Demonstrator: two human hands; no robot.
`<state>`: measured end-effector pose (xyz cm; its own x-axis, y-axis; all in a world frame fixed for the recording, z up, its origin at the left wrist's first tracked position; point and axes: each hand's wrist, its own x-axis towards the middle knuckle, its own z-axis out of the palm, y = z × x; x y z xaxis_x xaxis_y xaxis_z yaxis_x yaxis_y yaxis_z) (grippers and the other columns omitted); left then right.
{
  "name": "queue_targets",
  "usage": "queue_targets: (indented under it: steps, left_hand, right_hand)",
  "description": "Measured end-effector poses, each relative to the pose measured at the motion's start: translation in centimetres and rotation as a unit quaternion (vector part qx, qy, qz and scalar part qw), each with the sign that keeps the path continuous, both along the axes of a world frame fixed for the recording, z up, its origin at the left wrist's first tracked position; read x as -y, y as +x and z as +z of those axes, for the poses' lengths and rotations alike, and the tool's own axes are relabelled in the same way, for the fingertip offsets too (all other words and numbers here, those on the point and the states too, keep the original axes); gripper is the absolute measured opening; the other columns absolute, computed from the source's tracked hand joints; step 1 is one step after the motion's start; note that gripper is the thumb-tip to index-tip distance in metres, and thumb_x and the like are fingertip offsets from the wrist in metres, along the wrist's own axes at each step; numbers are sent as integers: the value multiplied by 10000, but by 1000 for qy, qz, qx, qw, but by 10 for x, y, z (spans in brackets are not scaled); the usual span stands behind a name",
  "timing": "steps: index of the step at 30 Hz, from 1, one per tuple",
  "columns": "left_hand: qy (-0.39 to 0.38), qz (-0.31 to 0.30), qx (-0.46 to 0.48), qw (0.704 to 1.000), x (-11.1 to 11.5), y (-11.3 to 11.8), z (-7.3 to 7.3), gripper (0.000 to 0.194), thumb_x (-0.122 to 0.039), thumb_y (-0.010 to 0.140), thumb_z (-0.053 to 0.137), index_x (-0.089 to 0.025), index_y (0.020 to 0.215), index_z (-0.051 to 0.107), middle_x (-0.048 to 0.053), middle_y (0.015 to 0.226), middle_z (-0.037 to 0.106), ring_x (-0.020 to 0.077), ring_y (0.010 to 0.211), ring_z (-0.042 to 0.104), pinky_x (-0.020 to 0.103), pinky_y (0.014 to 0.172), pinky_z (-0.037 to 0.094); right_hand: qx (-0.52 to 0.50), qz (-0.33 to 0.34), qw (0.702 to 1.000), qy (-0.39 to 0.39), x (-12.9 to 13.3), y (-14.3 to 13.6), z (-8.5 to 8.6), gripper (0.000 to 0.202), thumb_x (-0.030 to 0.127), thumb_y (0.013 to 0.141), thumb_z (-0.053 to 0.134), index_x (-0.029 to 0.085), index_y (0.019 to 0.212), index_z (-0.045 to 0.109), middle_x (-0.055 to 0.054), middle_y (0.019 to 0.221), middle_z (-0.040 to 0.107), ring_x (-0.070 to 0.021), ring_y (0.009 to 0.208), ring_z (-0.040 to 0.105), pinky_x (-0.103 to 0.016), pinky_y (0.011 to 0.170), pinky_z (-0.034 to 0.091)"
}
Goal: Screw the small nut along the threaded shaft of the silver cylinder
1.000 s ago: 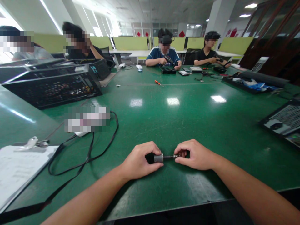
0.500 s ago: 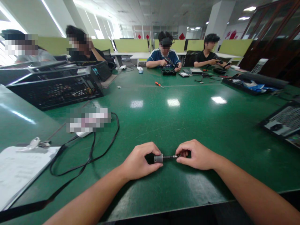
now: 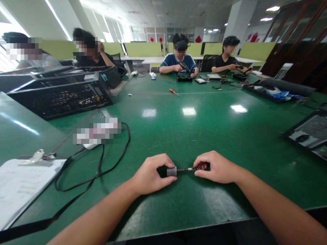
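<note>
My left hand (image 3: 153,173) is closed around a grey cylinder (image 3: 171,171), thumb below and fingers above. A thin dark shaft (image 3: 182,169) runs to the right from the cylinder, with a short silvery section near its far end. At that end my right hand (image 3: 216,166) pinches a dark, spiral-looking piece (image 3: 196,168), which my fingertips partly cover. Whether this piece and the shaft are one part, I cannot tell. Both hands are low over the green table (image 3: 166,136), near its front edge.
Left of my hands lie a clipboard with paper (image 3: 28,183), a black cable (image 3: 99,170) and a blurred-out white object (image 3: 93,144). Open computer cases (image 3: 63,97) stand farther left; another case (image 3: 308,132) is at right. An orange screwdriver (image 3: 173,92) lies ahead. Several people sit across the table.
My right hand has shifted slightly right and up, and a little more of the spiral piece shows. My left hand, still on the grey cylinder, has moved very slightly left.
</note>
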<state>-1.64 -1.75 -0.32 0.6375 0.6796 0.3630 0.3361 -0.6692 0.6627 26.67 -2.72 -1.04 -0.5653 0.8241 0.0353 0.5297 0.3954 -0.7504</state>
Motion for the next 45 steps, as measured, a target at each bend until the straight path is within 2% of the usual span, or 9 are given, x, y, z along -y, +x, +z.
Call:
queue_targets:
  steps: [8,12,15,19,25,28,35,40,45]
  left_hand:
    - [-13,-12,-5,1000,-4,-5,2,187,-173,761,779,-178,900,654,42,894,712,171,817,671,290,771,509]
    - [-76,-65,-26,995,-15,-18,5,186,-205,722,803,-162,838,665,47,852,700,171,779,650,286,735,502]
    - [-181,-47,-21,982,-31,-31,3,238,-267,681,843,-153,800,672,43,817,686,168,741,638,282,702,508]
    - [-244,137,39,959,-77,-35,-3,394,-372,543,911,-156,825,740,53,781,733,204,717,676,315,696,554]
    - [-105,385,111,910,-193,-12,-14,411,-365,734,770,-116,1059,745,101,908,756,241,848,690,337,807,541]
    - [-49,453,122,882,-237,4,-20,392,-325,804,699,-73,1102,727,128,914,745,255,866,687,340,805,529]
    - [12,358,102,928,-269,31,-32,334,-322,842,697,-163,1134,736,87,1031,762,205,810,698,295,796,531]
    - [24,266,51,962,-265,36,-39,328,-326,780,777,-210,1086,768,63,992,780,205,776,691,307,802,532]
    - [30,240,44,969,-261,37,-39,329,-337,787,768,-207,1090,768,69,1021,779,211,780,691,324,817,533]
  right_hand:
    - [26,14,999,-40,-6,12,6,180,322,818,739,167,909,752,-27,746,678,-142,669,601,-247,624,464]
    - [26,40,987,-153,-16,37,8,197,271,763,790,153,916,756,-32,740,702,-146,673,627,-249,632,486]
    - [-44,29,968,-246,-27,51,-2,349,232,681,856,160,1005,749,-28,782,723,-136,686,646,-237,631,499]
    - [-282,-82,910,-291,-62,51,-26,374,233,579,912,133,898,745,-5,663,661,-95,500,542,-219,461,422]
    - [-479,-238,827,-174,-154,46,-40,354,269,603,889,208,899,705,32,745,654,-80,600,544,-226,587,493]
    - [-513,-290,797,-134,-195,40,-41,267,260,683,843,214,893,684,2,845,705,-112,711,631,-235,631,515]
    - [-522,-352,774,-70,-258,-3,-48,164,206,869,661,224,1030,633,-31,1036,731,-126,912,713,-241,740,552]
    - [-492,-324,805,-67,-271,-31,-51,150,219,890,650,218,1039,644,-49,1058,742,-153,959,729,-291,803,572]
    - [-450,-295,841,-62,-266,-35,-52,188,197,829,730,200,1009,677,-58,1013,750,-171,941,729,-330,835,577]
